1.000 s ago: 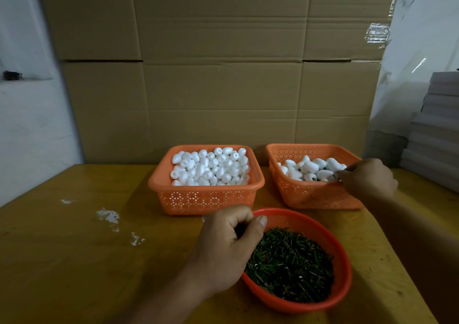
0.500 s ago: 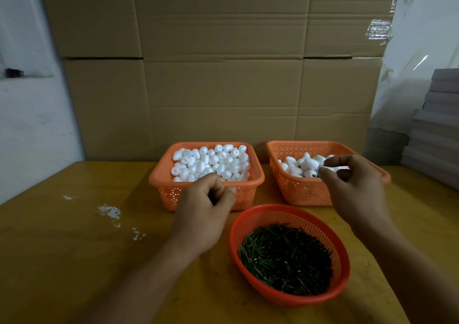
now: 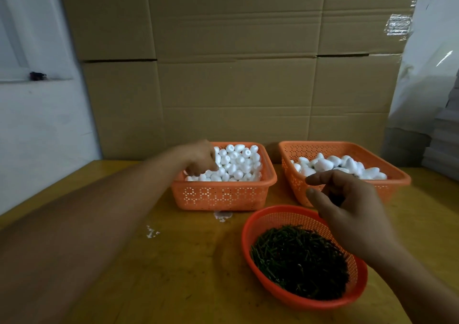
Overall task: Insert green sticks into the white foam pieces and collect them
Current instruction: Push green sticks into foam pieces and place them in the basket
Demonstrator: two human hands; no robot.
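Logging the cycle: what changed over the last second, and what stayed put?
The left hand went from the round stick basket forward into the left foam basket. The right hand let go its foam piece at the right basket and drew back, fingers loose. All three baskets stayed put.

Two bare forearms, no sleeves; left hand and right hand ungloved, without rings.
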